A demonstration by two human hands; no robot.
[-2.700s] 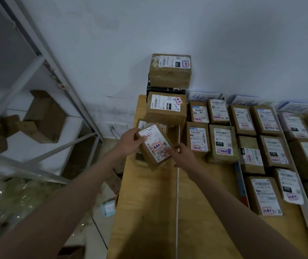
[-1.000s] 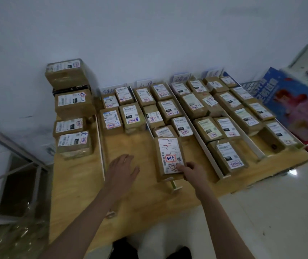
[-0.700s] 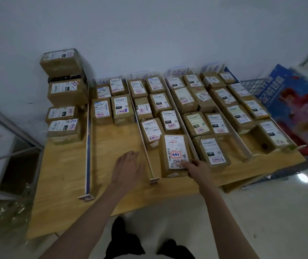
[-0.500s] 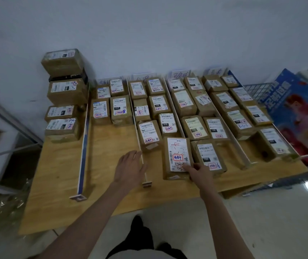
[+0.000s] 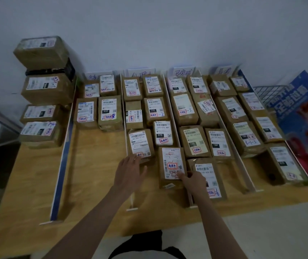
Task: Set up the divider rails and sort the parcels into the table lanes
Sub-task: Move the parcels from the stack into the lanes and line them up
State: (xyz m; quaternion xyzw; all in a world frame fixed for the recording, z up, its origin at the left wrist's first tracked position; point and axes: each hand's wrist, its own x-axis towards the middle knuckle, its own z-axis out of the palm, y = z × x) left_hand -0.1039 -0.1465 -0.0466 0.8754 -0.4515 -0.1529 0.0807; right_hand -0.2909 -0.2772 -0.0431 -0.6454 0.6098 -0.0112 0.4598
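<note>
Parcel in hand: small brown cardboard box (image 5: pixel 172 168) with white label and red stamp, lying flat on the desk (image 5: pixel 97 156) in the second lane from the left rail set, near the desk's front edge, just behind the lane's open end. Right hand (image 5: pixel 193 181) rests at the box's near right corner, fingers (image 5: pixel 182 176) curled onto the label edge, thumb side hidden, so a light pinch or just a push, cannot tell which. Left hand (image 5: pixel 129 170) is flat and open, fingers spread, tips touching the front of the neighbouring parcel (image 5: pixel 140 144) just left of the box, holding nothing.

Handling guess: rigid taped carton, light enough for one hand, keeps shape under squeeze. Tape and glossy label look slick, so take hold across the two long cardboard sides, not on the label. Slides easily on the wood.

White divider rail (image 5: pixel 126 131) runs between left hand and the empty lane; another rail (image 5: pixel 173 116) on the box's right. Both thin, likely easy to nudge out of line
</note>
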